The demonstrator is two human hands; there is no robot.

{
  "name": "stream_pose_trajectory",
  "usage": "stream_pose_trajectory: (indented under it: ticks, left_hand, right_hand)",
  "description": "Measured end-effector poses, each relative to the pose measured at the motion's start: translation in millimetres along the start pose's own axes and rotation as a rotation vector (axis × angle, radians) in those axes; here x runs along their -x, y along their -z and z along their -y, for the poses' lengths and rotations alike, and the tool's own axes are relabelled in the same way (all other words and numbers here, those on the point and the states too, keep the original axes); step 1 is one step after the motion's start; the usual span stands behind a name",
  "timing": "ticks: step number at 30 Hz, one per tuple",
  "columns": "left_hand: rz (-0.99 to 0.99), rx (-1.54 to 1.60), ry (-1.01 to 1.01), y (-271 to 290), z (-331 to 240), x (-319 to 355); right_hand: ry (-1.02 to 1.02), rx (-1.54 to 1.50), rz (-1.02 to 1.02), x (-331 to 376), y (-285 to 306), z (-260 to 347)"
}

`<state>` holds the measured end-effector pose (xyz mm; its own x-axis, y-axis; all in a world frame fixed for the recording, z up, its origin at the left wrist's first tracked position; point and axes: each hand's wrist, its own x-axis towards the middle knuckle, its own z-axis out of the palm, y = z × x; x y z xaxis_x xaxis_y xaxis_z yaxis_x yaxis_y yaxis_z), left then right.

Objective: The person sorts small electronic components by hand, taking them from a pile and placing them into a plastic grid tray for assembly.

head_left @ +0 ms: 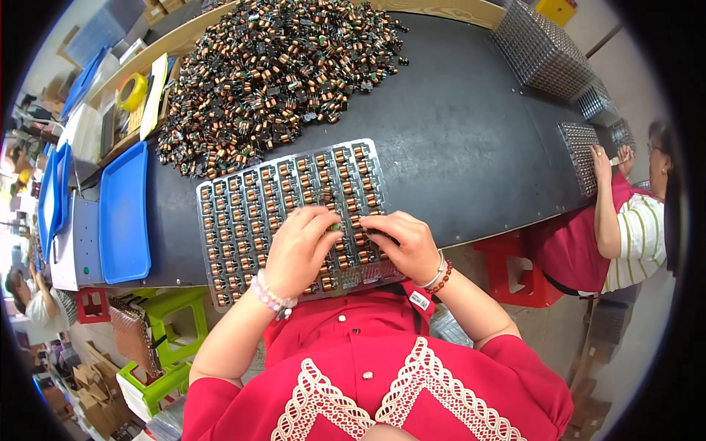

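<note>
A clear plastic tray (351, 281) with rows of small copper-wound coils (254, 195) in its pockets lies in front of me at the table's near edge. Over its lower middle, my left hand (300, 248) pinches a small coil part, of which a greenish bit (336, 227) shows between thumb and fingertips. My right hand (408, 246) is beside it over the tray's right columns, fingers curled together. Something dark shows under those fingers, mostly hidden. Beyond the tray rises a big loose heap of the same coils (272, 73).
Blue trays (125, 213) stand at the left, near a yellow tape roll (132, 92). Stacked clear trays (540, 51) occupy the far right corner of the black table (456, 140). A co-worker (625, 228) handles another tray (579, 158) at the right. Red stools (515, 272) stand below.
</note>
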<state>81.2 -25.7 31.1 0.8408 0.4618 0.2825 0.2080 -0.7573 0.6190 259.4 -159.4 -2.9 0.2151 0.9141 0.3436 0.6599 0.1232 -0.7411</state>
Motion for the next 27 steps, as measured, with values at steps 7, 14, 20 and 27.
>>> stream_pose_trajectory:
  ticks: [7, 14, 20, 27]
  left_hand:
    - [0.026, 0.455, 0.229, -7, -16, 36]
    - [0.034, 0.299, 0.145, -26, -23, 56]
    - [-0.018, 0.087, 0.009, -33, -22, 64]
    - [-0.044, 0.085, 0.011, -37, -18, 69]
  right_hand:
    - [0.134, 0.096, -0.012, 4, 1, 0]
    - [0.197, 0.183, -0.03, 8, -4, -8]
    - [0.241, 0.375, -0.018, 9, 4, -2]
    - [0.211, 0.206, -0.07, 13, 5, -3]
